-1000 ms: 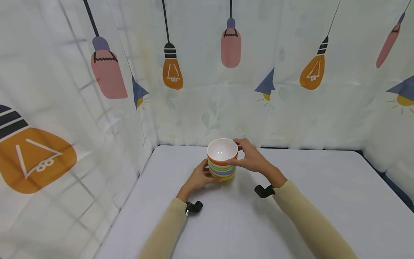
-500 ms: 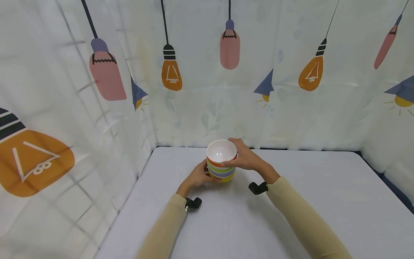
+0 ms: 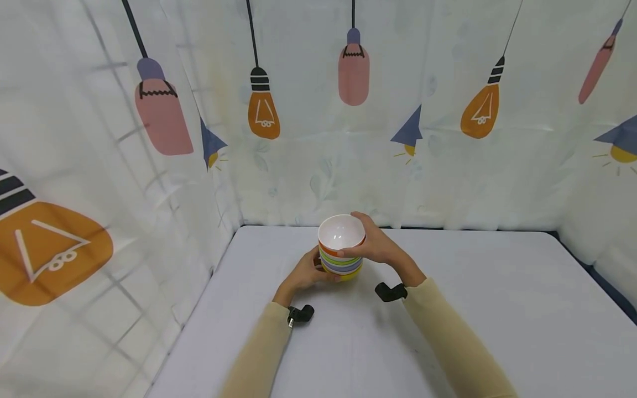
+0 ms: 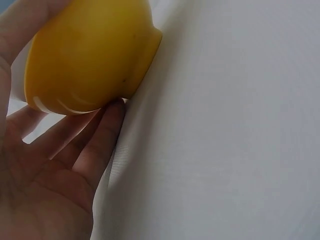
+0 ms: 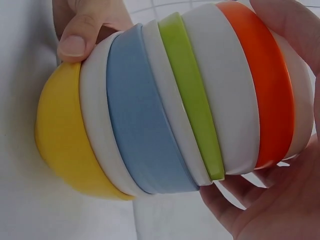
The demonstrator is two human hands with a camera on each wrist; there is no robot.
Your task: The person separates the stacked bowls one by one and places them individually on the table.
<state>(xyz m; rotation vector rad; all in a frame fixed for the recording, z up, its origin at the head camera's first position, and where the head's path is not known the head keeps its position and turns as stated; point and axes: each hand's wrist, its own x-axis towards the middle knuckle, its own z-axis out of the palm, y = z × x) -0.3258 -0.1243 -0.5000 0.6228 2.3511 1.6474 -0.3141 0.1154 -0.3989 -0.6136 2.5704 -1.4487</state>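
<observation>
A nested stack of bowls stands upright near the far side of the table. In the right wrist view the yellow bowl (image 5: 60, 125) forms its base, followed by a blue bowl (image 5: 142, 110), a green bowl (image 5: 192, 100) and an orange-banded bowl (image 5: 267, 90) on top. Its white inside faces up in the head view. My left hand (image 3: 304, 272) grips the yellow bowl low down, thumb on the near side and fingers round the far left. Across the top of the stack, my right hand (image 3: 374, 243) holds the orange-banded bowl between thumb and fingers.
The stack rests on a white-covered table (image 3: 487, 309). Behind the table's far edge hangs a pale curtain (image 3: 298, 171) printed with lamps and bulbs, and it continues along the left side. Each wrist carries a small black camera (image 3: 390, 292).
My right hand and forearm have shifted left, and the thumb now reaches further across the orange-banded bowl's near side. My left hand and the stack stay nearly where they were.
</observation>
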